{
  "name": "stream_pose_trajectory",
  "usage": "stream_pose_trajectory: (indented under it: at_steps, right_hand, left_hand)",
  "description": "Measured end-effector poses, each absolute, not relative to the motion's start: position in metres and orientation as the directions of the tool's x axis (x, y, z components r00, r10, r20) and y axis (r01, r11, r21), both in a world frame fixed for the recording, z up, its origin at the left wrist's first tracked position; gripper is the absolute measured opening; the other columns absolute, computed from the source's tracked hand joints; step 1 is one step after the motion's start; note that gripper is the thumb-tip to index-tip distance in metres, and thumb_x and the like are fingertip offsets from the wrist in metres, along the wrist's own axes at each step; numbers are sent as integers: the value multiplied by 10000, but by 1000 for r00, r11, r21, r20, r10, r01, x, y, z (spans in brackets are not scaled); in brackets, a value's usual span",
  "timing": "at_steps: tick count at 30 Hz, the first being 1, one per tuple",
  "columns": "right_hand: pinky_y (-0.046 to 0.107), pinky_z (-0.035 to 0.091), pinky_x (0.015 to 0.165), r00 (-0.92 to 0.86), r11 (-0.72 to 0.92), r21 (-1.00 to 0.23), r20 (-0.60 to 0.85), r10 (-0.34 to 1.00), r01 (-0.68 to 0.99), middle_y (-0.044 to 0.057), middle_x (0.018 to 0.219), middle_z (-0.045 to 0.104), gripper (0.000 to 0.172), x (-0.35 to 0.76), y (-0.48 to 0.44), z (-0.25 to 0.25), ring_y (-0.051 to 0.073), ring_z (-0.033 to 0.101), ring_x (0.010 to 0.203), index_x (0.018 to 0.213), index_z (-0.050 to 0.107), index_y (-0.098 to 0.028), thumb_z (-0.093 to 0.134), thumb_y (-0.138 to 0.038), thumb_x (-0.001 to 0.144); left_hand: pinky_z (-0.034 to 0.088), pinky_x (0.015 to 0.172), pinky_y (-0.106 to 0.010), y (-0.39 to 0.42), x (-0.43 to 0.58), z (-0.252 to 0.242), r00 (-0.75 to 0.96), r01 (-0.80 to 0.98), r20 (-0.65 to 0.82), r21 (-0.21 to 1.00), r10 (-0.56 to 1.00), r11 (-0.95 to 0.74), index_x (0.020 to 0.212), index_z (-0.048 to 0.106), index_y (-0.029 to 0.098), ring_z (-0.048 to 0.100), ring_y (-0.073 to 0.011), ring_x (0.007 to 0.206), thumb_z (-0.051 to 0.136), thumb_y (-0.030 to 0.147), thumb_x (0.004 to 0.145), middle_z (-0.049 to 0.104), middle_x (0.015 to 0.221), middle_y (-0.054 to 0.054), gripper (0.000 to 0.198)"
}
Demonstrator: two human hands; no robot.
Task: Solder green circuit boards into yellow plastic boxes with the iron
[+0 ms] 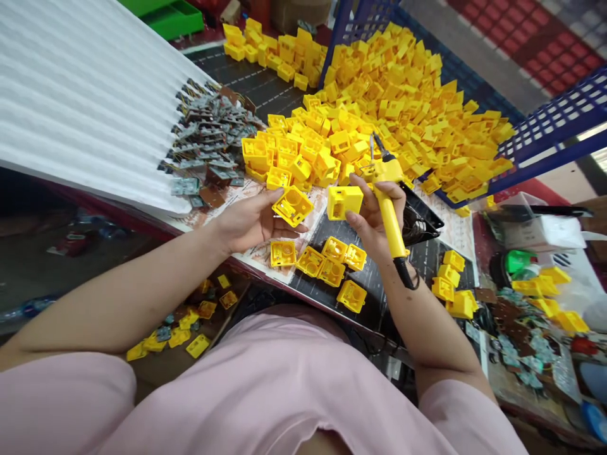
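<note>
My left hand (pixel 256 221) pinches a yellow plastic housing (pixel 293 206) between thumb and fingers, its open side facing up and showing round and square recesses. Close by, my right hand (pixel 377 215) grips a second yellow housing (pixel 344 202) by thumb and fingertips. That same hand also has a yellow-handled soldering iron (pixel 389 221) tucked between its fingers, tip pointing up and away, cord hanging toward my wrist. Below both hands, several open housings (pixel 332 270) lie on the dark mat. The two held housings are apart.
A large heap of yellow housings (pixel 393 88) spills from a blue basket (pixel 550 136) lying on its side. Wired circuit boards (pixel 213 133) are piled beside white foam sheeting (pixel 95 95). A black stand (pixel 427 221) sits behind my right hand. More housings (pixel 448 278) and boards lie right.
</note>
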State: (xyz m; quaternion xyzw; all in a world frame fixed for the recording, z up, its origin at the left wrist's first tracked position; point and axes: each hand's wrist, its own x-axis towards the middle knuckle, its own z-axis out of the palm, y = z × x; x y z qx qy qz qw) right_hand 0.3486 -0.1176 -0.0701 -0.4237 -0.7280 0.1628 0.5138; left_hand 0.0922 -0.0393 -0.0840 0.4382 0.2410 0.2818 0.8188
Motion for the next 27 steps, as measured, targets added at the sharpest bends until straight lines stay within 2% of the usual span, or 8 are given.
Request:
stream_pose_trajectory:
  at_steps: [7, 9, 11, 13, 15, 19, 23, 27]
  right_hand:
    - [483, 664, 1046, -79, 568, -698, 599, 797, 436, 98, 1493, 626, 513, 345, -119, -75, 254, 652, 1398, 1356, 287, -385, 635, -575, 1031]
    - [468, 659, 1058, -65, 575, -712, 605, 794, 404, 87, 1476, 643, 496, 345, -119, -80, 243, 676, 1366, 1338, 316, -380, 678, -505, 1024]
    - [442, 660, 1058, -48, 577, -720, 609, 792, 387, 82, 1461, 655, 484, 346, -119, -86, 234, 686, 1352, 1327, 350, -367, 710, -436, 1011]
    - [424, 662, 1050, -30, 559, -727, 599, 800, 399, 91, 1460, 654, 475, 347, -118, -93, 234, 679, 1361, 1326, 377, -350, 721, -403, 1003]
    - [418, 662, 1046, -25, 531, -737, 575, 818, 418, 96, 1468, 648, 473, 348, -119, -100, 235, 686, 1351, 1333, 392, -342, 723, -392, 999]
    - [412, 656, 1053, -32, 519, -734, 564, 825, 437, 81, 1439, 672, 493, 348, -120, -106, 237, 695, 1336, 1338, 435, -341, 760, -356, 968]
    - [430, 667, 1026, -47, 500, -693, 561, 826, 520, 92, 1401, 704, 471, 346, -122, -107, 251, 731, 1274, 1327, 466, -321, 761, -370, 963]
    - [431, 671, 1011, -56, 496, -670, 563, 824, 552, 83, 1395, 715, 432, 342, -123, -109, 255, 757, 1223, 1299, 493, -318, 756, -398, 967]
  left_hand:
    - [681, 804, -469, -44, 93, -84, 740, -183, -172, 878, 650, 442, 1107, 762, 224, 787, -296, 939, 740, 615, 905, 800, 1149, -130, 441]
    - [666, 886, -467, -48, 92, -84, 665, -153, -70, 962, 744, 227, 1182, 743, 207, 763, -306, 1071, 789, 625, 857, 769, 1254, -145, 532]
    - [613, 1029, -471, -53, 88, -86, 540, -54, 190, 980, 820, -192, 1305, 699, 196, 709, -309, 1211, 826, 570, 836, 727, 1348, -147, 614]
    - [534, 1142, -473, -57, 83, -90, 456, 97, 496, 798, 739, -595, 1448, 610, 197, 665, -296, 1277, 816, 472, 870, 714, 1372, -135, 673]
    - [492, 1177, -465, -60, 78, -93, 462, 210, 653, 577, 600, -789, 1557, 494, 200, 652, -280, 1275, 754, 392, 934, 728, 1347, -124, 702]
    - [483, 1159, -469, -62, 75, -95, 522, 330, 644, 453, 560, -828, 1595, 413, 194, 644, -287, 1256, 682, 373, 973, 733, 1321, -122, 701]
    - [505, 1122, -482, -60, 75, -95, 536, 373, 635, 412, 556, -831, 1465, 534, 197, 635, -291, 1251, 667, 397, 982, 729, 1299, -111, 540]
    - [513, 1124, -469, -61, 72, -94, 583, 296, 693, 304, 423, -906, 1369, 593, 193, 643, -270, 1258, 650, 216, 976, 732, 1327, -118, 397]
